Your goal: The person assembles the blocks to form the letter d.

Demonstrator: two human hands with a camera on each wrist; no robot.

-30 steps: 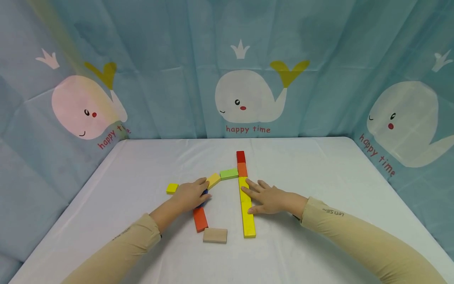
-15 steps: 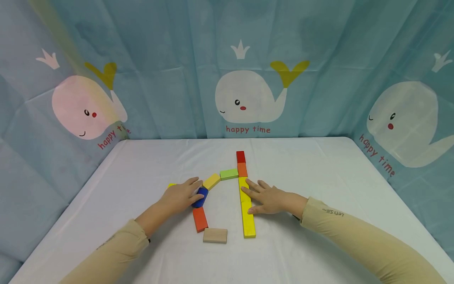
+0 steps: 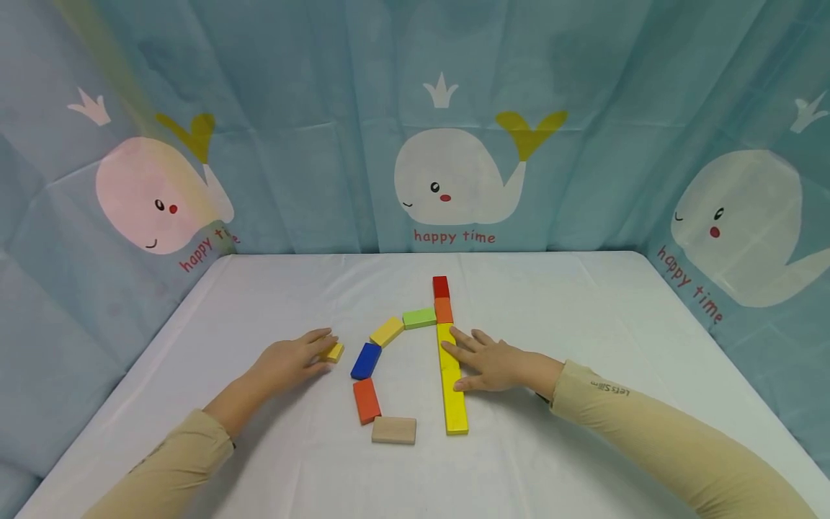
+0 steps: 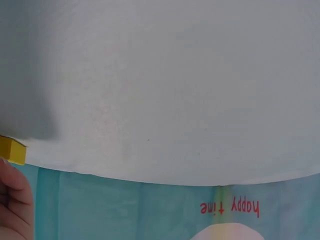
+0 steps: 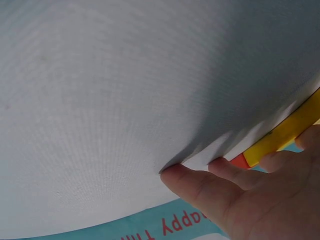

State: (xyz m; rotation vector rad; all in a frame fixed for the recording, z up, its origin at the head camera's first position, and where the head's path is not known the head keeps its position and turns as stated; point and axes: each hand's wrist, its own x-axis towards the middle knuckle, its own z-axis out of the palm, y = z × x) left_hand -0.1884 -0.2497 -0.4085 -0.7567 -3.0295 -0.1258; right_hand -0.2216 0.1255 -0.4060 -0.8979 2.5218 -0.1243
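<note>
In the head view my left hand (image 3: 292, 360) pinches a small yellow block (image 3: 334, 352), its fingers over the top and partly hiding it. That yellow block (image 4: 14, 151) also shows at the left edge of the left wrist view. My right hand (image 3: 496, 364) lies with spread fingers touching a long yellow bar (image 3: 455, 407). Beyond the bar, an orange block (image 3: 444, 311) and a red block (image 3: 441, 287) continue its line. A curve of blocks runs from the orange one: green (image 3: 419, 318), pale yellow (image 3: 387, 331), blue (image 3: 366, 361), orange-red (image 3: 367, 401) and plain wood (image 3: 393, 430).
A white cloth covers the table (image 3: 551, 303). Behind and on both sides hangs a blue curtain (image 3: 292, 180) printed with whales. The left hand is just left of the blue block.
My left hand has left the blue block, moved left and taken hold of the small yellow block, which now sits turned and slightly farther right. The right hand stays put.
</note>
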